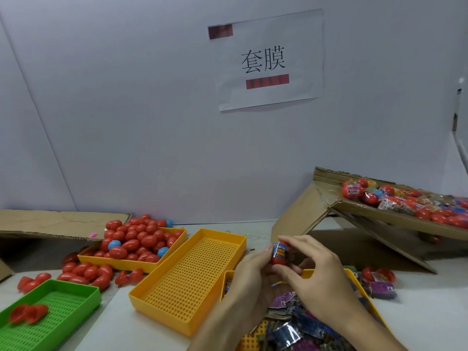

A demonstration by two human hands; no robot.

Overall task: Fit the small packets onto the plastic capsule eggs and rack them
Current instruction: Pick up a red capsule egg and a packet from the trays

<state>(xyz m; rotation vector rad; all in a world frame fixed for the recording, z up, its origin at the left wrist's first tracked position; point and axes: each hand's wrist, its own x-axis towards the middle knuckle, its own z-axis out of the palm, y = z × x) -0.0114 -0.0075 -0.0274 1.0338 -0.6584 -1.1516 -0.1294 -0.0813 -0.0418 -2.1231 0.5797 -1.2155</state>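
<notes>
A red capsule egg with a printed packet wrapped round its upper half is held upright between both hands, low and right of centre, above the near yellow tray that holds a heap of loose packets. The left hand comes up from below with its fingers curled round the egg's left side, the thumb tip against the packet. The right hand reaches in from the right, wrist raised, its forefinger arched over the egg's top and its thumb under the egg's lower end, so that its grip pinches the egg from the right; the other fingers are loosely bent behind. Both forearms run off the bottom edge. To the left of the hands a long yellow perforated tray lies on the desk at a slant, with nothing in it. Behind that, another yellow tray is piled with red eggs, a few with blue halves, and more red eggs lie scattered on the desk in front of it. A green perforated tray at the lower left holds an opened red shell, which is blurred. At the right a tilted cardboard box holds many eggs already wrapped in packets, and a few wrapped pieces lie on the desk below it. A flat cardboard sheet lies at the far left. Behind stands a pale wall bearing a paper sign printed with two black characters and two blurred red bars.
</notes>
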